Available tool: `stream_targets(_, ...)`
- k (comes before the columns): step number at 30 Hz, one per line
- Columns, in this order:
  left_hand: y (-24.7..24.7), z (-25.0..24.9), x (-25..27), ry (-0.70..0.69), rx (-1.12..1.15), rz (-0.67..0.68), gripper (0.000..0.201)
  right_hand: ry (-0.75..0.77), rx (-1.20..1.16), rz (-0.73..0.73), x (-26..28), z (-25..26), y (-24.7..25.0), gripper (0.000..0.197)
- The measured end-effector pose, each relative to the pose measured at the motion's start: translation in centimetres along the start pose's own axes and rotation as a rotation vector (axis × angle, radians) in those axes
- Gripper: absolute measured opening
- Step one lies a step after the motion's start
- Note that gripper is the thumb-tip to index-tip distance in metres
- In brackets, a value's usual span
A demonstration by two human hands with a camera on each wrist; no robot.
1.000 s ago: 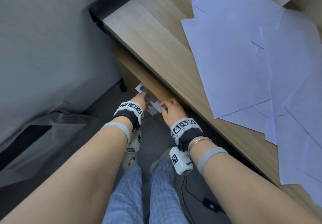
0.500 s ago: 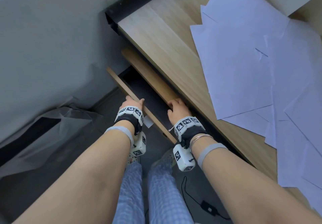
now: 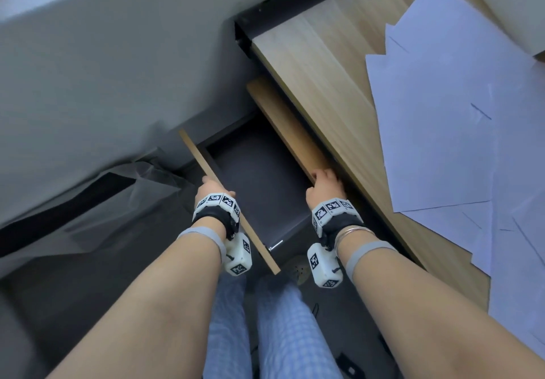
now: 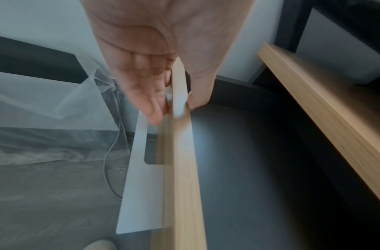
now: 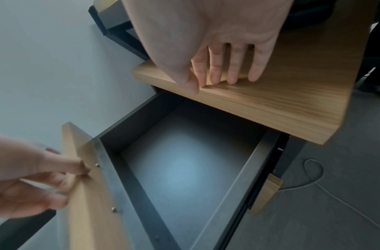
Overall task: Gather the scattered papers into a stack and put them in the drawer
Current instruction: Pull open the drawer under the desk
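Papers [image 3: 460, 131] lie scattered on the desk [image 3: 318, 63] at 2 o'clock; drawer [image 3: 259, 190] open at centre, dark inside; left hand [image 3: 211, 188] at 9 o'clock pinches the drawer front [image 4: 180, 152], thumb inside; right hand [image 3: 326, 185] at 3 o'clock, fingers straight, flat on the wooden panel [image 5: 259, 108] above, holding nothing.

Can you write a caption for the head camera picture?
Left hand holds the open drawer; papers lie scattered on the desk.

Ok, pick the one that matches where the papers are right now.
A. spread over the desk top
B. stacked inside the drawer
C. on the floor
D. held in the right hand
A: the papers lie spread on the desk top, while the open drawer shows only its bare dark bottom.
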State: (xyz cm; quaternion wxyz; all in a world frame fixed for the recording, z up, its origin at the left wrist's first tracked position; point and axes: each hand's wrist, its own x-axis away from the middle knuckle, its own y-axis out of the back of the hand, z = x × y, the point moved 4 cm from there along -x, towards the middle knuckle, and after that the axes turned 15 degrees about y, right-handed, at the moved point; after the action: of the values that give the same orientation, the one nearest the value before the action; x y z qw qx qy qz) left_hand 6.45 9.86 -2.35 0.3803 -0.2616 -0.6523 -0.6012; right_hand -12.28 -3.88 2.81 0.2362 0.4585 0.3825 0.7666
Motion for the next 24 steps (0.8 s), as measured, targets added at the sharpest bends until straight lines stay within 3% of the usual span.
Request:
stream_targets(17,3.7,8.6,-1.7,0.112,0.042,-0.067,0.048,-0.096,0.118,0.017,0.2,2.6,0.0,0.042)
stream_targets(24,4.8,10.9,-2.9,0.141,0.03,-0.063,0.053,-0.068,0.201,0.06,0.8,3.4,0.0,0.041)
